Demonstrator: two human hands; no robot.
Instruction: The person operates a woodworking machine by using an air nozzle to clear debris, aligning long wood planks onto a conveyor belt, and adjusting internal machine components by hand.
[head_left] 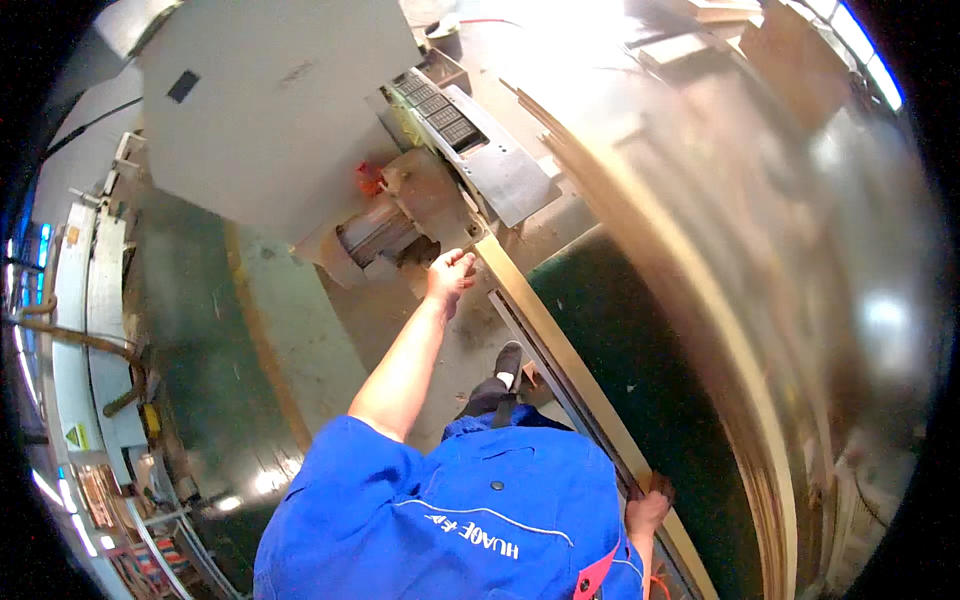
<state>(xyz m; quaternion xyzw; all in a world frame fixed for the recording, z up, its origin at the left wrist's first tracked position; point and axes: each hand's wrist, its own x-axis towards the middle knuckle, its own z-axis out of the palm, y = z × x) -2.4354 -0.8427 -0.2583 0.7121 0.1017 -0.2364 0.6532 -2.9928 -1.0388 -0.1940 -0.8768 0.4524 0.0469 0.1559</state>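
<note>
A long, pale wooden strip (pixel 572 348) runs diagonally from the machine at the far end toward the lower right, along a dark metal rail (pixel 556 366). My right hand (pixel 650 505) is closed on the strip's near part, with its fingers over the edge. My left hand (pixel 452 277) is beside the strip's far end, in front of the machine. Its fingers are curled together, and nothing shows in them. Whether it touches the strip is hard to tell.
A large grey machine housing (pixel 280 110) stands ahead, with a control panel (pixel 445 118) and a dusty motor (pixel 378 232). Tall stacked sheets (pixel 700 270) curve along the right of a dark green surface (pixel 640 345). Pale machinery (pixel 100 330) lines the left side. My shoe (pixel 509 362) is on the floor.
</note>
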